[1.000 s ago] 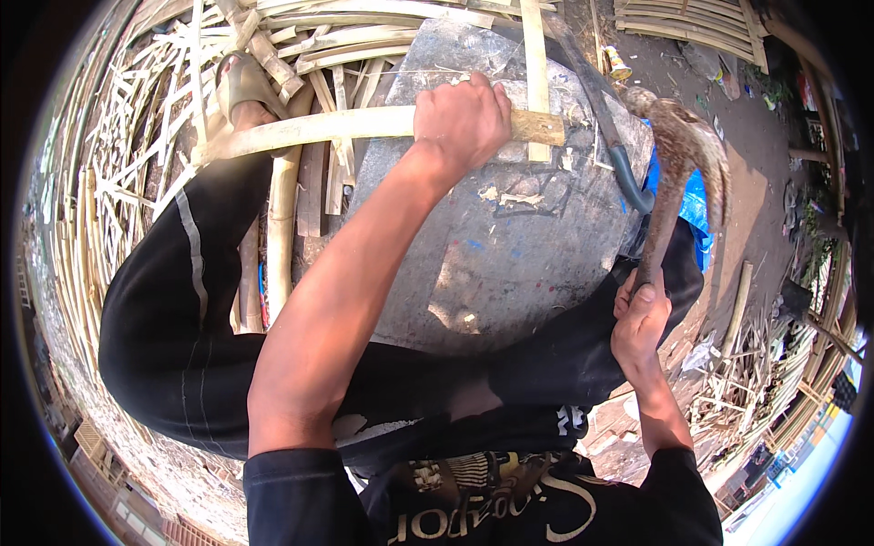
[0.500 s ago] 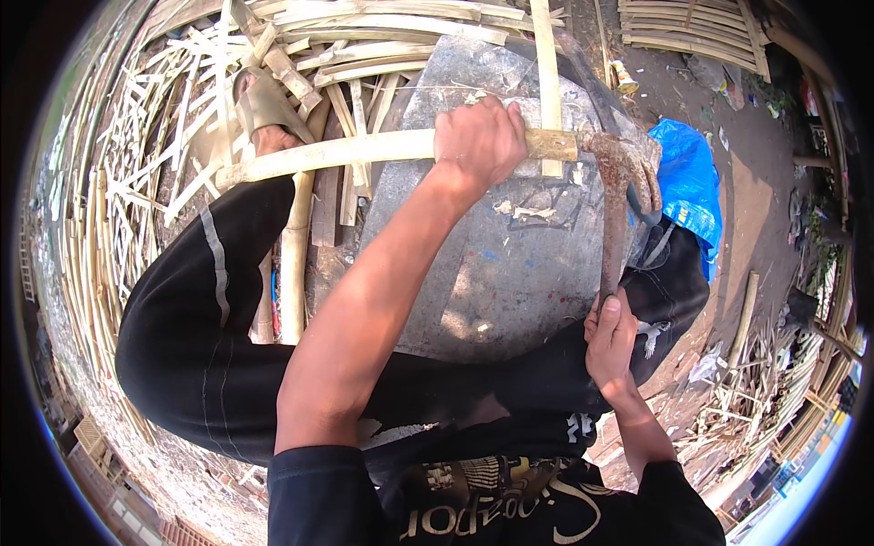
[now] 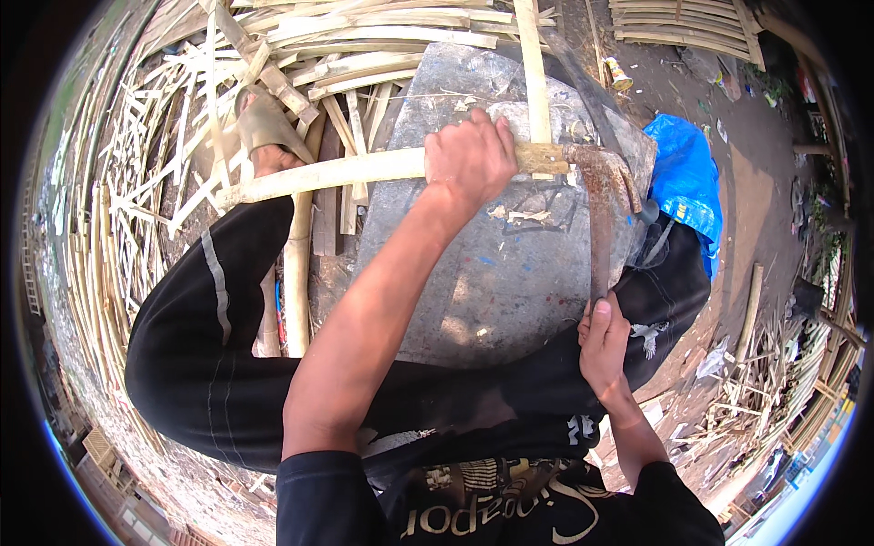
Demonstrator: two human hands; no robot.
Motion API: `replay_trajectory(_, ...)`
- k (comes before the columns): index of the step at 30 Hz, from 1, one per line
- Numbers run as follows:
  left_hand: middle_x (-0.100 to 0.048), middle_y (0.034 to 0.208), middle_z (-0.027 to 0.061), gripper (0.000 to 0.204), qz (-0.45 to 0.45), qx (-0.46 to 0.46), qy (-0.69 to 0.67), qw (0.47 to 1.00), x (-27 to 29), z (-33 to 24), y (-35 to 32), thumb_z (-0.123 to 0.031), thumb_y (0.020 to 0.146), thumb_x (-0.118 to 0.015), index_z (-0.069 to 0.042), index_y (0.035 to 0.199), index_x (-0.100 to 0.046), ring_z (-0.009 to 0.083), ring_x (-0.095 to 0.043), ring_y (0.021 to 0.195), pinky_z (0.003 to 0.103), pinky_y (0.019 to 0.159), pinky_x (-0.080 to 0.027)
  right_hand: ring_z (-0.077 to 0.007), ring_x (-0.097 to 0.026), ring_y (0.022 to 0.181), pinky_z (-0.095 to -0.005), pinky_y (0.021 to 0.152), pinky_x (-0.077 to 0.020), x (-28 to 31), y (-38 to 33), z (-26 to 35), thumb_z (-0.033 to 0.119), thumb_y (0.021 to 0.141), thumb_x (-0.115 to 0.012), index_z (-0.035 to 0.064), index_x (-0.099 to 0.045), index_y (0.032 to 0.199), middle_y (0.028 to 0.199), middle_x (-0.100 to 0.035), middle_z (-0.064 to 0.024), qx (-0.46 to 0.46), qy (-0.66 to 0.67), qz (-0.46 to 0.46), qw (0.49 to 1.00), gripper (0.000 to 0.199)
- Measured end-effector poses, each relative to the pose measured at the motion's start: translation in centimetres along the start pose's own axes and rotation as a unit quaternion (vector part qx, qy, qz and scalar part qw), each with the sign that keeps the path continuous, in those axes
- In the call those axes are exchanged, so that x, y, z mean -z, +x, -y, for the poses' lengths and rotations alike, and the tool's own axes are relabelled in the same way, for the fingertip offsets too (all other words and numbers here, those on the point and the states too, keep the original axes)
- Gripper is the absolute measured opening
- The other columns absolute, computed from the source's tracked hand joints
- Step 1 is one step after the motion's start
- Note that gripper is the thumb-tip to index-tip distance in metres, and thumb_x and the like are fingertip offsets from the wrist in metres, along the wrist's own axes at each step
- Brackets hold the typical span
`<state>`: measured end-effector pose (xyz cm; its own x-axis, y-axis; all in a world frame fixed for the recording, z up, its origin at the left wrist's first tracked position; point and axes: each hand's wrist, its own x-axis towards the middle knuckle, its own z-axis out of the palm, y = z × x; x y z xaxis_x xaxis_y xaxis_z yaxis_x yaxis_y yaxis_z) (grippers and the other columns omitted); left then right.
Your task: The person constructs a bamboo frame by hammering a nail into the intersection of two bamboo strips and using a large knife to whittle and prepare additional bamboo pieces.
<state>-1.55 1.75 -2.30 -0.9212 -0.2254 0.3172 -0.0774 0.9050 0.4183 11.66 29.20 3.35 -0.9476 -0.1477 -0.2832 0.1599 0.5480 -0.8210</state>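
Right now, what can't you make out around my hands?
In the head view:
- Left hand: its palm side and the stretch of crosswise bamboo strip under it, hidden by the hand itself.
- Hammer: the part of its handle inside the right hand, covered by fingers.
- Upright bamboo strip: where it passes under the crosswise one, which covers it.
- Blue sheet: whatever lies beneath, hidden by its folds.
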Motion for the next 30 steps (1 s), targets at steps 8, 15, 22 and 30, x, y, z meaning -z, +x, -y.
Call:
replay_trajectory(8, -0.059, 0.049, 0.0178, 0.037, 0.000, -0.008, 0.001, 1.000, -0.1, 0.0, -0.2, -0.024, 0.099, -0.052, 0.004, 0.077, -0.064, 0.0335, -0.060, 0.039, 0.049, 0.034, -0.045, -0.0073, -0.044, 0.050, -0.0261, 0.047, -0.0370, 0.0, -0.3, -0.4, 0.028, 0.110, -0.039, -0.0006, -0.047, 0.089, 0.058, -0.046, -0.0022, 0.012, -0.018, 0.005, 1.000, 0.036)
replay_trajectory(15, -0.063, 0.056, 0.0222, 0.045, 0.042, 0.017, -0.005, 0.999, -0.1, 0.3, -0.2, -0.029, 0.102, -0.046, 0.004, 0.079, -0.066, 0.0381, -0.064, 0.045, 0.051, 0.041, -0.049, -0.0118, -0.050, 0.049, -0.0293, 0.049, -0.0403, -0.4, -0.4, -0.2, 0.027, 0.109, -0.040, -0.0020, -0.047, 0.092, 0.057, -0.049, -0.0053, 0.011, -0.080, 0.026, 0.996, 0.035)
replay_trajectory(22, -0.072, 0.080, 0.0230, 0.052, 0.177, 0.124, -0.033, 0.976, 1.8, -1.1, 0.7, -0.036, 0.103, -0.036, 0.001, 0.088, -0.068, 0.0410, -0.072, 0.079, 0.053, 0.079, -0.053, -0.0206, -0.055, 0.048, -0.0330, 0.049, -0.0425, -0.3, -1.2, 0.7, 0.026, 0.109, -0.043, -0.0011, -0.047, 0.092, 0.057, -0.051, -0.0095, 0.055, -0.027, -0.013, 0.998, 0.032)
replay_trajectory(30, -0.073, 0.085, 0.0222, 0.054, 0.215, 0.098, 0.054, 0.970, 1.3, -1.7, 0.6, -0.036, 0.105, -0.033, 0.002, 0.095, -0.069, 0.0386, -0.073, 0.081, 0.051, 0.081, -0.054, -0.0169, -0.052, 0.046, -0.0326, 0.046, -0.0418, -0.3, -0.3, 0.5, 0.032, 0.110, -0.039, -0.0005, -0.047, 0.092, 0.059, -0.052, -0.0071, 0.040, -0.054, -0.001, 0.998, 0.038)
